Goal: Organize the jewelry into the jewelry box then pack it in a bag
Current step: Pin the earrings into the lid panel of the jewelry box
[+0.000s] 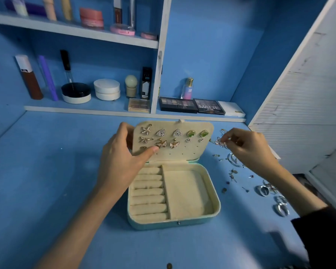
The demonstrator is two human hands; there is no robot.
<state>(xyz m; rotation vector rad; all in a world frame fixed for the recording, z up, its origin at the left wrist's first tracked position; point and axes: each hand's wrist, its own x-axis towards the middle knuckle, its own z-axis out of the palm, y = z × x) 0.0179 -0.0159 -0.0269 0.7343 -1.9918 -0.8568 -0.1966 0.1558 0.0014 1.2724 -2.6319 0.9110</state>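
The left hand point(120, 158) grips the lid point(182, 153), steadying it. The right hand point(248, 144) pinches what seems an earring point(220, 143), ready for pinning.

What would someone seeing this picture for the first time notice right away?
The open jewelry box in the middle of the blue table, its upright lid studded with rows of glittering earrings. The left hand holds the lid's left edge while the right hand pinches a sparkly piece just right of it. Silver rings lie scattered on the table further right.
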